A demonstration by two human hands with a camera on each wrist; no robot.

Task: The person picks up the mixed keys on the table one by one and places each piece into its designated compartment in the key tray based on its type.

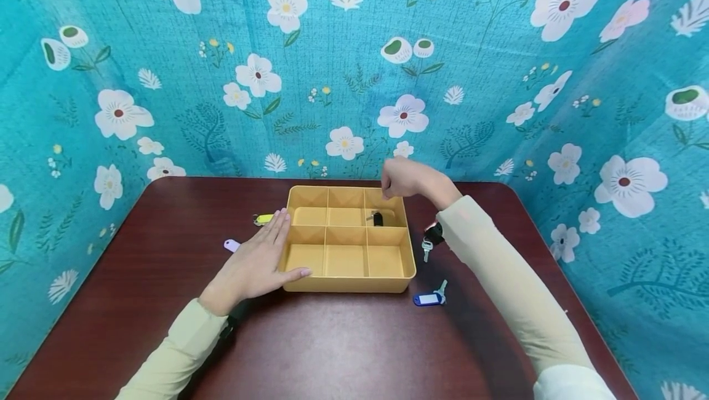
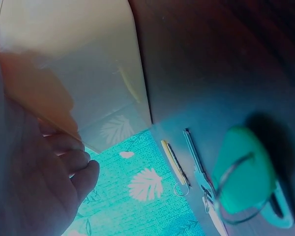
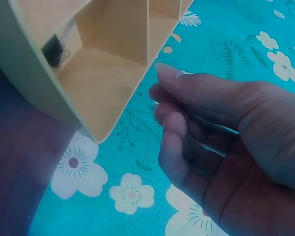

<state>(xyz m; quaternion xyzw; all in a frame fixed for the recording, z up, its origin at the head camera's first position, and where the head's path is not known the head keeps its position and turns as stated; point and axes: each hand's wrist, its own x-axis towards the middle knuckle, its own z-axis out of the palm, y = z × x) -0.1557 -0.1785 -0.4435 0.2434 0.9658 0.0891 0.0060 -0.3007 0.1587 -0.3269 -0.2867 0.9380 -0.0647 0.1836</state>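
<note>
A yellow organizer box with several compartments sits on the table. A key with a black tag lies in its back right compartment and shows in the right wrist view too. My left hand rests against the box's left side, fingers along the rim and thumb at the front left corner. Over the back right corner hovers my right hand. In the right wrist view its fingers are loosely bent, thumb near the fingertips, nothing between them.
Right of the box lie a key with a dark holder and a key with a blue tag. On the left are a yellow tag, a lilac tag and a green rounded fob. A floral curtain stands behind the table.
</note>
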